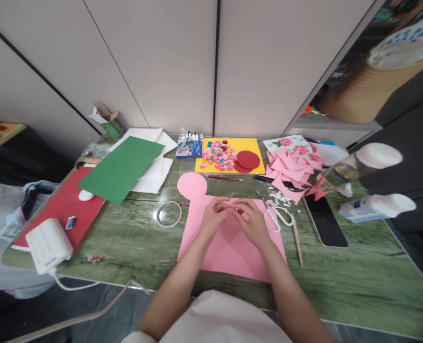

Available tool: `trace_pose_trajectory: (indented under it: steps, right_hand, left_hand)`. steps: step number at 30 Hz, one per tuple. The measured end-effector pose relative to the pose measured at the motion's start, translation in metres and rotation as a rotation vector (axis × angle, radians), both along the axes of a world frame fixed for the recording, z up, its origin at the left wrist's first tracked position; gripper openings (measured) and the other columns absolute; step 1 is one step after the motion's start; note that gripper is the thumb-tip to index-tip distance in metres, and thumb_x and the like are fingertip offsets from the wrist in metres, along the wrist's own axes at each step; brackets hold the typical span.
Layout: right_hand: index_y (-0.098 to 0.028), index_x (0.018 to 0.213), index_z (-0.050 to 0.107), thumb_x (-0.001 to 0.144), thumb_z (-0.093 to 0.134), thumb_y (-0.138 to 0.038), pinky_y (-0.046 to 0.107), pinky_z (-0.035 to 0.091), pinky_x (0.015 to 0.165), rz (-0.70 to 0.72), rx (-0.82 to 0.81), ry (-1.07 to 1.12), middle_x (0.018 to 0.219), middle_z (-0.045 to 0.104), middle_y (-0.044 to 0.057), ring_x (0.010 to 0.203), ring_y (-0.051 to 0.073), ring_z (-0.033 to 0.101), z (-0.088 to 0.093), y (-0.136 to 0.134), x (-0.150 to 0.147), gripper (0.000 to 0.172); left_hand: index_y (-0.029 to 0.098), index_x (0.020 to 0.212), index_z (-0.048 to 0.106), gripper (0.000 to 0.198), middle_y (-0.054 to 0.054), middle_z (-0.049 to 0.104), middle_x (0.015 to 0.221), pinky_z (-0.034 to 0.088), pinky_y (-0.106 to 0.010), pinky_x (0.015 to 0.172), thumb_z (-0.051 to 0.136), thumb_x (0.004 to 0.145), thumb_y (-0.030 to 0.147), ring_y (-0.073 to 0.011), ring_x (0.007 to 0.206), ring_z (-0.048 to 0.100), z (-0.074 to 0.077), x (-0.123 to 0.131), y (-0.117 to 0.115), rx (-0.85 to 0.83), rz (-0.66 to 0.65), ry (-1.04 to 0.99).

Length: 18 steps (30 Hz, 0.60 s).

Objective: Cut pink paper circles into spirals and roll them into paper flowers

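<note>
Over a pink paper sheet, my left hand and my right hand meet with fingertips pinched together. Something small and pinkish-red shows between them, but its kind is hidden by the fingers. A pink paper circle lies beyond the sheet's upper left corner. White-handled scissors lie just right of my right hand, with white paper scraps behind them. To the left of the sheet rests a roll of tape.
Pink, blue and red balls and dark red circles lie on yellow paper. Pink cut-offs, a phone, and a white bottle stand right. Green paper, red paper and a white charger occupy the left.
</note>
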State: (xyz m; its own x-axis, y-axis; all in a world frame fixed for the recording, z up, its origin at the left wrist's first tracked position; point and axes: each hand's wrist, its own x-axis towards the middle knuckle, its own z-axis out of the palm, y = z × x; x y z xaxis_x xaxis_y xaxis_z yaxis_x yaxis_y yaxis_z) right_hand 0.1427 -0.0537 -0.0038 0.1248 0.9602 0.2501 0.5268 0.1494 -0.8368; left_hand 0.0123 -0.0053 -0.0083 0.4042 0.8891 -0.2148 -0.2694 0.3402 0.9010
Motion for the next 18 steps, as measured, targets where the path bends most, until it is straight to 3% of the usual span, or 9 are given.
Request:
trace_pose_trajectory:
  steps: [4, 18]
  right_hand:
    - [-0.025, 0.094, 0.065, 0.085, 0.051, -0.024, 0.033, 0.049, 0.078, -0.004, 0.027, -0.004, 0.097, 0.057, 0.006, 0.092, 0.018, 0.056, -0.0004, -0.0009, -0.0005, 0.017]
    - [-0.020, 0.075, 0.064, 0.075, 0.060, -0.026, 0.030, 0.048, 0.064, -0.121, 0.159, -0.030, 0.087, 0.057, 0.003, 0.062, 0.011, 0.052, -0.0007, -0.0021, 0.0011, 0.007]
  left_hand:
    - [0.017, 0.095, 0.056, 0.033, 0.002, 0.062, 0.069, 0.043, -0.024, 0.067, 0.067, 0.064, 0.020, -0.0116, 0.066, 0.059, -0.0026, 0.0011, -0.0012, 0.002, 0.027, -0.020]
    - [0.015, 0.091, 0.059, 0.033, 0.000, 0.064, 0.071, 0.042, -0.025, 0.071, 0.069, 0.060, 0.019, -0.0119, 0.068, 0.059, -0.0003, 0.0024, -0.0042, 0.044, -0.013, -0.072]
